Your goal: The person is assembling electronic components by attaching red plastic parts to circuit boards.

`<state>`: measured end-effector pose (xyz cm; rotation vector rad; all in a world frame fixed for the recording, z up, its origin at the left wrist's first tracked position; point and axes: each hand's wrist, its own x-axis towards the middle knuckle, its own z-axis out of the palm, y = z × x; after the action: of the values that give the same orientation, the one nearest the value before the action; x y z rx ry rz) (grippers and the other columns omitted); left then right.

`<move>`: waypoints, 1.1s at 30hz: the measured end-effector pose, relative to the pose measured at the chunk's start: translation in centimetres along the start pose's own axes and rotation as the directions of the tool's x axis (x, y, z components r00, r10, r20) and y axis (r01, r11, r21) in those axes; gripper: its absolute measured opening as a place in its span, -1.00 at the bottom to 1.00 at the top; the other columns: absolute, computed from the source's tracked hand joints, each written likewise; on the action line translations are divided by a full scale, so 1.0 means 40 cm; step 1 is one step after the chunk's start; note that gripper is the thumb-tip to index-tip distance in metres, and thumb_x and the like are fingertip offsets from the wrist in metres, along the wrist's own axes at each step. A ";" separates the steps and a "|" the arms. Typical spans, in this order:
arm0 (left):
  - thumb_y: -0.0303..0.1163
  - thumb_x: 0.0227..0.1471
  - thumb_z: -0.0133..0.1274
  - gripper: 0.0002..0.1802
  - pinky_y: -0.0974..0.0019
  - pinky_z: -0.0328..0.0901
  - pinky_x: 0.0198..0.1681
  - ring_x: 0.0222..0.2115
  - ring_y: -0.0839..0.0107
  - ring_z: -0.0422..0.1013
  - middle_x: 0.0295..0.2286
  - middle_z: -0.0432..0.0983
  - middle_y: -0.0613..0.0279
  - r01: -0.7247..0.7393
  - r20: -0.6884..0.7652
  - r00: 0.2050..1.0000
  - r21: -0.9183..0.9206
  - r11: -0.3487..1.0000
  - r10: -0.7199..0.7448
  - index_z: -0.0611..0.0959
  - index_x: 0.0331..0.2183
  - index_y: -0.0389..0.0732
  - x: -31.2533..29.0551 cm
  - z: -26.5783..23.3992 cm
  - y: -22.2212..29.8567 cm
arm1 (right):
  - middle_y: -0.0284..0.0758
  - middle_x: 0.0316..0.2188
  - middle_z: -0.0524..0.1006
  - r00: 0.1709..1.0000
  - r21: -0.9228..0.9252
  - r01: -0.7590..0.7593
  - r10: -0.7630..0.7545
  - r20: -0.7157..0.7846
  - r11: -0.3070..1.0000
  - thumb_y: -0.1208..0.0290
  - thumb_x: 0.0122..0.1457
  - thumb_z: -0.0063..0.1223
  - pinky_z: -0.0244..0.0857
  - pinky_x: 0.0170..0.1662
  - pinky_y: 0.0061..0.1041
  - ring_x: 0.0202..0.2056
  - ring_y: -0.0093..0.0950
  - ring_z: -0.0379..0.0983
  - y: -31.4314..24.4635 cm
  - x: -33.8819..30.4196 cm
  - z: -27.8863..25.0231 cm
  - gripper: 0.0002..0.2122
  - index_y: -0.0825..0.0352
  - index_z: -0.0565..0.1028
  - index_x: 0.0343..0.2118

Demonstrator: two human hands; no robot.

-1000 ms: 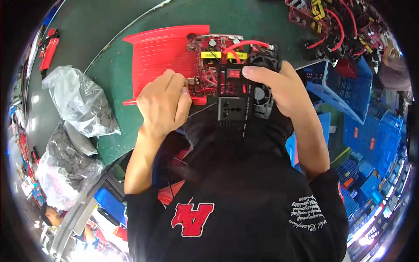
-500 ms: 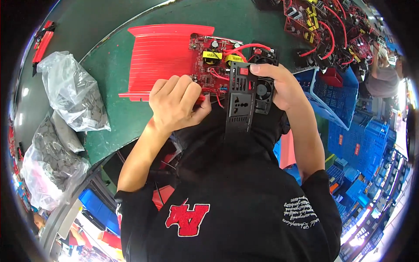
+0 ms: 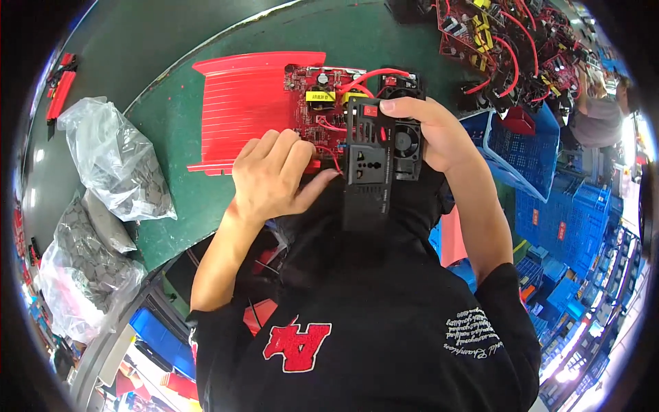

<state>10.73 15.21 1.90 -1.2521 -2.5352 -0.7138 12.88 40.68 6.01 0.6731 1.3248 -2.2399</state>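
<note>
Left hand (image 3: 271, 177) has extended its thumb toward black panel (image 3: 371, 165); can't tell its grip. Right hand (image 3: 443, 134), apart, clamps panel top. Circuit board (image 3: 311, 118) protrudes from red housing (image 3: 247, 110) at green bench (image 3: 168, 223) edge.

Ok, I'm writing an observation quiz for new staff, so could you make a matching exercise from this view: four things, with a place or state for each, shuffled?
Things
1. Red finned housing
2. Black socket panel
3. Clear bags
4. Open blue crate

Places or states
A. Filled with grey pieces
B. To the right of the right hand
C. Touched by the right thumb
D. Against the left edge of the red circuit board

Pairs: 1-D, 2-C, 3-A, 4-B
</note>
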 end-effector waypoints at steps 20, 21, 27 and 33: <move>-0.36 -0.23 0.08 -0.54 0.02 0.34 -0.20 -0.30 -0.08 0.42 -0.26 0.41 -0.12 0.548 -0.287 0.799 -0.013 0.836 -0.528 0.54 -0.23 -0.45 -0.047 -0.060 -0.123 | -0.32 -0.34 0.60 0.999 -0.237 -0.036 0.044 0.029 0.971 0.36 0.12 0.08 0.45 -0.21 -0.48 -0.35 -0.53 0.54 -0.106 0.098 0.129 -0.79 0.38 0.55 -0.26; -0.36 -0.23 0.08 -0.54 0.02 0.34 -0.21 -0.30 -0.09 0.42 -0.26 0.41 -0.11 0.546 -0.308 0.797 -0.004 0.838 -0.520 0.54 -0.23 -0.45 -0.052 -0.052 -0.126 | -0.32 -0.34 0.60 0.998 -0.245 -0.039 0.047 0.030 0.969 0.36 0.12 0.08 0.45 -0.21 -0.48 -0.35 -0.53 0.54 -0.107 0.096 0.139 -0.79 0.38 0.55 -0.26; -0.24 -0.21 0.16 -0.50 0.02 0.29 -0.18 -0.28 -0.01 0.42 -0.25 0.43 -0.01 0.570 -0.395 0.777 0.110 0.815 -0.490 0.55 -0.21 -0.35 -0.050 -0.039 -0.114 | -0.33 -0.31 0.60 0.999 -0.312 -0.030 0.026 -0.019 0.950 0.26 0.16 0.10 0.47 -0.20 -0.51 -0.31 -0.54 0.56 -0.112 0.069 0.149 -0.74 0.38 0.54 -0.22; -0.02 -0.34 0.34 -0.09 0.03 0.17 -0.06 -0.18 0.12 0.35 -0.24 0.41 0.07 0.195 -0.057 0.979 -0.008 0.981 -0.195 0.39 0.01 -0.28 0.030 -0.086 0.088 | -0.29 -0.29 0.60 0.994 -0.229 -0.106 0.107 -0.009 0.968 0.19 0.16 0.07 0.48 -0.21 -0.42 -0.34 -0.47 0.57 -0.133 0.093 0.038 -0.68 0.36 0.52 -0.18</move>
<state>12.73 16.07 6.46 -0.9764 -2.6346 -0.7817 6.54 41.16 7.94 0.6399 1.4799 -1.9642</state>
